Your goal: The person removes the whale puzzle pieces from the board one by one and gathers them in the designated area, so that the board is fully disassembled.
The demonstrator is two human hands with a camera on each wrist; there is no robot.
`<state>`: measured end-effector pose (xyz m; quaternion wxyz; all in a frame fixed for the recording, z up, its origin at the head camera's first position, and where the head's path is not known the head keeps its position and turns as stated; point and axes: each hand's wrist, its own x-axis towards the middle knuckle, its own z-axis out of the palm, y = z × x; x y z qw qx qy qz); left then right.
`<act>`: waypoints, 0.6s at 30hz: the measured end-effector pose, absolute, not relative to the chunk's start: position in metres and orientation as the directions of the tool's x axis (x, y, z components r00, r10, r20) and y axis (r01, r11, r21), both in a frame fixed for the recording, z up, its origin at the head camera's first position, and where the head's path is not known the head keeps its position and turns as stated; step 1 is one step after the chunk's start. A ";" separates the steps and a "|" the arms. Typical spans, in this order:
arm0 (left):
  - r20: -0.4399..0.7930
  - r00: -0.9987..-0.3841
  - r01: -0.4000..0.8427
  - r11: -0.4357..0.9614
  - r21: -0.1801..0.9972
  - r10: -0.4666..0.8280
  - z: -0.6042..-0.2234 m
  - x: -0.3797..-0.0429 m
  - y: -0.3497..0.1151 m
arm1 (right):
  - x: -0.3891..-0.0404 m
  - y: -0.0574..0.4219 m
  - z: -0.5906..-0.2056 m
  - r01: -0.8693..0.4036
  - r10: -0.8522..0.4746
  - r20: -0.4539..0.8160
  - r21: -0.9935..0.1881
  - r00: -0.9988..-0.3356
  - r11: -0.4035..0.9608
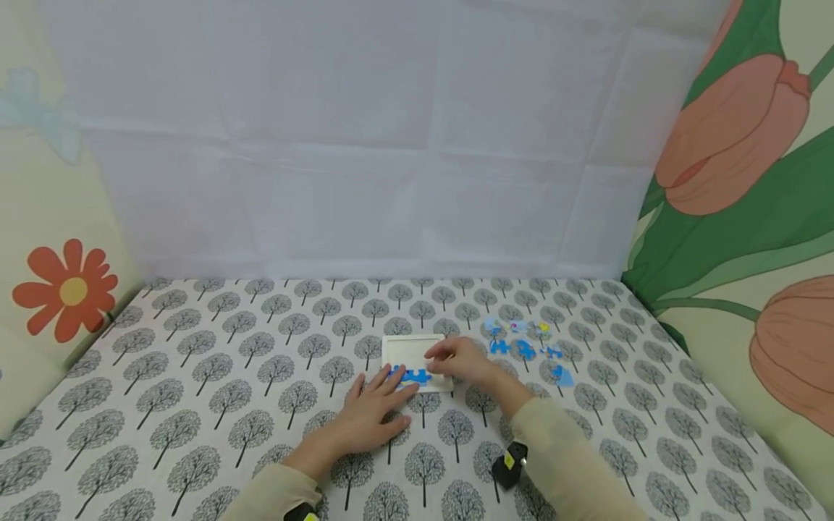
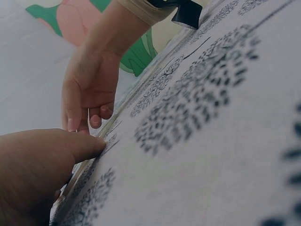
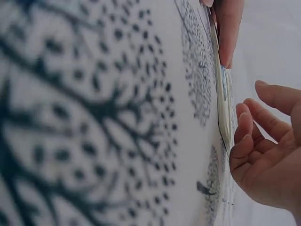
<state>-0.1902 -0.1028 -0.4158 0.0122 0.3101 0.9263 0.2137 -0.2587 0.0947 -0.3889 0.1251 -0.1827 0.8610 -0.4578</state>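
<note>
A shallow white puzzle tray (image 1: 405, 350) lies flat on the cloth, with joined blue jigsaw pieces (image 1: 417, 375) along its near edge. My left hand (image 1: 370, 414) rests on the tray's near left side, fingers spread and partly covering those pieces. Over the tray's right side hovers my right hand (image 1: 464, 360), its fingers loosely bent. In the right wrist view, the thumb and index finger of the right hand (image 3: 270, 160) stand apart with nothing visible between them. The left wrist view has the left thumb low at the tray edge, beside the right hand (image 2: 91, 84).
Several loose blue jigsaw pieces (image 1: 525, 350) lie in rows right of the tray, with paler ones (image 1: 517, 326) behind. A blue corner-like piece (image 1: 562, 375) sits nearer. The tablecloth (image 1: 287, 427) has a tree print; a white sheet (image 1: 365, 181) hangs behind.
</note>
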 end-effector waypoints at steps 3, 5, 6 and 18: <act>0.116 -0.808 0.569 0.715 0.406 0.577 -0.416 -0.190 -0.103 | -0.259 0.094 -0.393 -0.180 -0.423 -0.070 -0.834 -0.904 0.522; 0.120 -0.809 0.569 0.714 0.409 0.576 -0.416 -0.190 -0.103 | -0.260 0.093 -0.397 -0.176 -0.419 -0.073 -0.832 -0.905 0.526; 0.121 -0.809 0.569 0.714 0.407 0.575 -0.416 -0.190 -0.103 | -0.260 0.093 -0.399 -0.184 -0.424 -0.065 -0.834 -0.903 0.520; 0.156 -0.836 0.533 0.713 0.456 0.526 -0.417 -0.191 -0.102 | -0.255 0.090 -0.404 -0.211 -0.415 -0.048 -0.804 -0.909 0.556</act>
